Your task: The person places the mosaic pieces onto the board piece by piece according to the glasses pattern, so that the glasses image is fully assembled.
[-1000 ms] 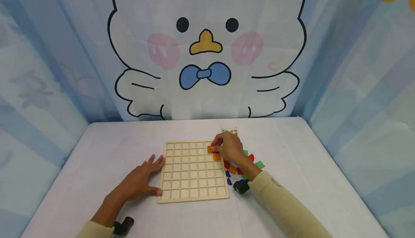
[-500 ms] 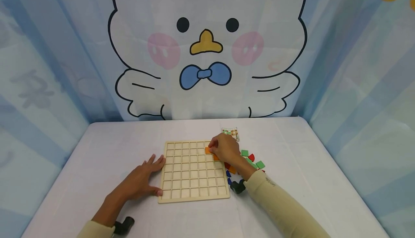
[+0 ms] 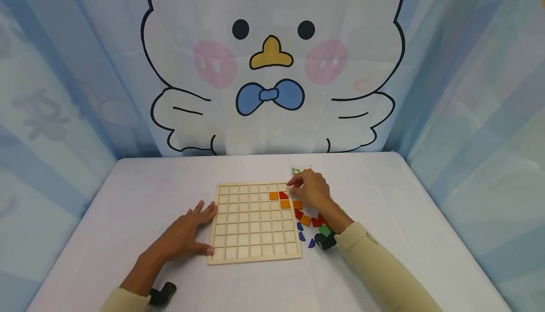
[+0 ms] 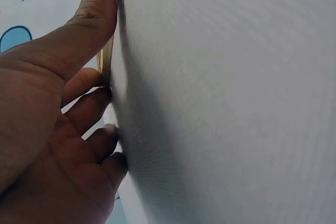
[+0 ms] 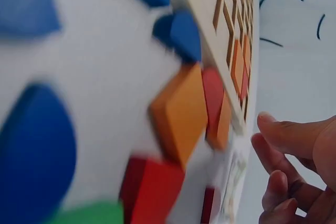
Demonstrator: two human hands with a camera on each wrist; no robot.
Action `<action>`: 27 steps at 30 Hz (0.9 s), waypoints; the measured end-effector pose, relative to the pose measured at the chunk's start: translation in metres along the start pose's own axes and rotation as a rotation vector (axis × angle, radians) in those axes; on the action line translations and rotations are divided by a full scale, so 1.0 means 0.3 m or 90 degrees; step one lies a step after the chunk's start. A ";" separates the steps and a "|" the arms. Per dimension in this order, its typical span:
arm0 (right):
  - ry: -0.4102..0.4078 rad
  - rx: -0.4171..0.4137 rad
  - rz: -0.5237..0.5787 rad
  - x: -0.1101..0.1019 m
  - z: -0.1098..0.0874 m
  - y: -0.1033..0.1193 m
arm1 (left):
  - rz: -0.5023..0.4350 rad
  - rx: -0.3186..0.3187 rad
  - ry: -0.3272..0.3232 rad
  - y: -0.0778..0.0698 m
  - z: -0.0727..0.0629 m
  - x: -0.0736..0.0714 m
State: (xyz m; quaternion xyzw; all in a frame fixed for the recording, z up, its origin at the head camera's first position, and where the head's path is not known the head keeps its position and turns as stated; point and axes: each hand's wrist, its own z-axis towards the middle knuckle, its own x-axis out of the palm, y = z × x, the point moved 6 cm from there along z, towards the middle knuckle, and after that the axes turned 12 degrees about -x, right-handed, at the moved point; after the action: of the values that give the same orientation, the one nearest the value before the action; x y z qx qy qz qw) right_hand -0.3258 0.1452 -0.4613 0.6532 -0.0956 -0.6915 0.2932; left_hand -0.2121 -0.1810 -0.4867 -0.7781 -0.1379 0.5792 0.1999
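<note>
A wooden grid board (image 3: 249,227) lies on the table. My left hand (image 3: 183,234) rests at its left edge, fingers spread and thumb by the near corner; in the left wrist view the thumb (image 4: 86,30) lies along the board's edge. Toward the far right corner, two orange square tiles (image 3: 274,195) and a red rounded tile (image 3: 283,195) lie in the grid. My right hand (image 3: 312,190) hovers just beyond the right edge near that corner. Nothing shows between its thumb and index finger in the right wrist view.
Beside the board's right edge lie loose orange (image 3: 305,221), red (image 3: 315,222), green (image 3: 325,230) and blue (image 3: 302,236) pieces, partly under my right forearm. A small patterned card (image 3: 300,169) lies behind my right hand. A printed curtain (image 3: 272,127) stands behind the table.
My right hand has let go of the orange tile, which now lies in the grid, and has drawn back to the right. The red tile beside it is uncovered. My left hand stays put.
</note>
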 end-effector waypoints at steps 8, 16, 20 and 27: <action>0.012 0.044 0.002 -0.085 -0.035 -0.102 | -0.001 -0.001 0.003 -0.010 -0.005 -0.007; 0.062 0.078 -0.024 -0.088 -0.061 -0.161 | -0.003 0.003 0.004 -0.004 -0.002 -0.003; 0.067 0.075 -0.038 -0.079 -0.067 -0.164 | -0.002 0.003 0.003 0.002 0.003 0.000; 0.058 0.041 -0.029 -0.069 -0.067 -0.139 | -0.007 0.003 0.000 0.004 0.005 0.002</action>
State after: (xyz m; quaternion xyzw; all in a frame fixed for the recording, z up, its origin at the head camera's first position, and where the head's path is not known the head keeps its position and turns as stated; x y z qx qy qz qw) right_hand -0.3187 0.1951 -0.4679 0.6952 -0.0893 -0.6640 0.2606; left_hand -0.2133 -0.1816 -0.4883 -0.7768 -0.1409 0.5784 0.2053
